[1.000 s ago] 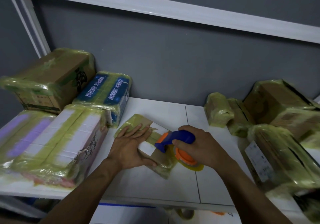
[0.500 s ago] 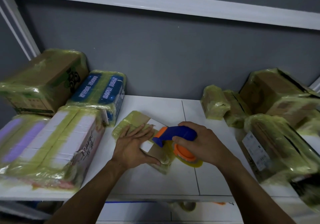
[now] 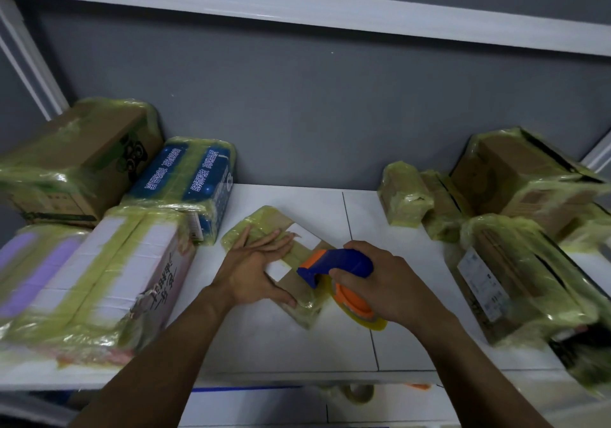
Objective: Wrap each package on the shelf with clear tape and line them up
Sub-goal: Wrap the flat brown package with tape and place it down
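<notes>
Drawing together the fingers (image 3: pixel 271 243) that were fanned a second ago, your left hand (image 3: pixel 254 270) pins the small flat brown cardboard package (image 3: pixel 261 222) beneath them, while your right hand (image 3: pixel 391 283) curls round the blue-and-orange plastic tape dispenser (image 3: pixel 339 262) beside your left thumb, so wrapping seems unfinished.

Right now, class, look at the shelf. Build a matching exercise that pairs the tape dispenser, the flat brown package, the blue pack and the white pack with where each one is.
Things
1. tape dispenser
2. flat brown package
3. blue pack
4. white pack

Places
A. back left of the shelf, by the grey wall
B. front left of the shelf
C. gripped in the right hand
D. mid-shelf, pressed under the flat left hand

Pairs: 1-C, 2-D, 3-A, 4-B
</notes>
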A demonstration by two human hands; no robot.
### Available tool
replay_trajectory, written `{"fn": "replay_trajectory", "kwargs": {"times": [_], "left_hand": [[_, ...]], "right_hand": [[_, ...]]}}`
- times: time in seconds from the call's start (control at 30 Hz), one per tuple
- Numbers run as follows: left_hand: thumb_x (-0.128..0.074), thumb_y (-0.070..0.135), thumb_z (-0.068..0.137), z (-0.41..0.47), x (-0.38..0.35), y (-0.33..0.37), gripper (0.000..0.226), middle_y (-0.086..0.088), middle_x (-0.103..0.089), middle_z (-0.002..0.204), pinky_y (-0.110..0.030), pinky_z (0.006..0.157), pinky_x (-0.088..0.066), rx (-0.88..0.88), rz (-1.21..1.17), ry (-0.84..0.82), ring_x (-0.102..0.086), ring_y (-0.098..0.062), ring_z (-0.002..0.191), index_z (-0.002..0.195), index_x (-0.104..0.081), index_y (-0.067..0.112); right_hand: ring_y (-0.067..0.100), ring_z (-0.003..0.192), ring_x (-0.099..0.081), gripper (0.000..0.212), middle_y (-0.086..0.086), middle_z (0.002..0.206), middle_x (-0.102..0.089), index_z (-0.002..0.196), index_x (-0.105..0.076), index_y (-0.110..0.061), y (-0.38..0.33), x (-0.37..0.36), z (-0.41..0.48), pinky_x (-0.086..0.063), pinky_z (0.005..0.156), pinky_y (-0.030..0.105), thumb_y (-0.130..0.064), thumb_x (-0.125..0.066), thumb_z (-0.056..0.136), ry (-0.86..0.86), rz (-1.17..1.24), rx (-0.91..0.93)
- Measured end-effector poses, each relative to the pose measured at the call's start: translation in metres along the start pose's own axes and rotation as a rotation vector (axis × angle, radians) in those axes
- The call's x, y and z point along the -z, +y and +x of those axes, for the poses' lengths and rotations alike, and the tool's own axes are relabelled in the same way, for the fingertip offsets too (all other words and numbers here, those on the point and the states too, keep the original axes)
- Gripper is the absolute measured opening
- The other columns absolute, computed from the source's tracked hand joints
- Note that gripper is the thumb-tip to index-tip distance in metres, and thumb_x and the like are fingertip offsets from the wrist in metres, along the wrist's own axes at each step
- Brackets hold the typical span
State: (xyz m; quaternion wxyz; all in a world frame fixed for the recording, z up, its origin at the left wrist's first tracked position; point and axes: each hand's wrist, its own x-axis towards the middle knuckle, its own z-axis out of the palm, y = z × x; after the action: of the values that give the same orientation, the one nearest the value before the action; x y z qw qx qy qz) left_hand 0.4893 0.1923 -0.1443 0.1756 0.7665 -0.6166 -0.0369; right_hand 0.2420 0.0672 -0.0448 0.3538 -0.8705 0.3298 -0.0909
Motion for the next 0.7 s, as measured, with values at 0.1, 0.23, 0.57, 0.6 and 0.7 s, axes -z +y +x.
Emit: {"fn": "replay_trajectory", "kwargs": {"times": [0.1,0.23,0.57,0.6,0.7], "left_hand": [[-0.057,0.101,0.044,0.005,0.010,0.002,0.133,0.035,-0.004,0.161,-0.045,0.120,0.023,-0.022,-0.033,-0.070,0.011,0.010,0.149,0.158,-0.023,0.041],[-0.055,0.103,0.047,-0.004,-0.007,0.017,0.132,0.028,-0.007,0.164,-0.041,0.124,0.013,-0.050,-0.019,-0.046,0.011,0.005,0.151,0.158,-0.024,0.040],[-0.052,0.105,0.049,0.000,-0.013,0.020,0.122,0.033,-0.014,0.161,-0.034,0.126,-0.003,-0.010,-0.037,0.032,0.003,0.010,0.150,0.153,-0.035,0.043],[-0.052,0.105,0.049,0.001,-0.012,0.020,0.122,0.034,-0.013,0.160,-0.034,0.125,-0.003,-0.008,-0.038,0.033,0.003,0.010,0.150,0.153,-0.036,0.043],[-0.052,0.105,0.050,0.005,-0.010,0.019,0.121,0.037,-0.011,0.160,-0.033,0.125,-0.001,-0.010,-0.044,0.027,0.003,0.011,0.149,0.153,-0.035,0.044]], "right_hand": [[0.000,0.085,-0.057,0.025,-0.026,0.093,-0.056,0.112,-0.049,-0.049,0.000,-0.002,-0.001,-0.045,0.072,0.018,-0.053,-0.065,0.093,0.002,0.021,-0.018],[-0.001,0.085,-0.057,0.028,-0.028,0.095,-0.055,0.113,-0.048,-0.051,0.003,-0.004,-0.003,-0.044,0.072,0.017,-0.053,-0.066,0.092,0.017,0.062,-0.027],[-0.004,0.091,-0.058,0.036,-0.029,0.102,-0.058,0.118,-0.052,-0.049,0.003,-0.001,-0.007,-0.041,0.069,0.009,-0.053,-0.072,0.089,0.073,0.130,-0.037],[-0.004,0.090,-0.058,0.034,-0.030,0.102,-0.058,0.116,-0.052,-0.050,0.003,0.002,-0.008,-0.042,0.070,0.010,-0.053,-0.072,0.088,0.079,0.135,-0.039],[-0.005,0.091,-0.059,0.029,-0.031,0.102,-0.059,0.106,-0.052,-0.056,0.009,0.011,-0.014,-0.044,0.072,0.011,-0.052,-0.074,0.088,0.094,0.142,-0.039]]}}
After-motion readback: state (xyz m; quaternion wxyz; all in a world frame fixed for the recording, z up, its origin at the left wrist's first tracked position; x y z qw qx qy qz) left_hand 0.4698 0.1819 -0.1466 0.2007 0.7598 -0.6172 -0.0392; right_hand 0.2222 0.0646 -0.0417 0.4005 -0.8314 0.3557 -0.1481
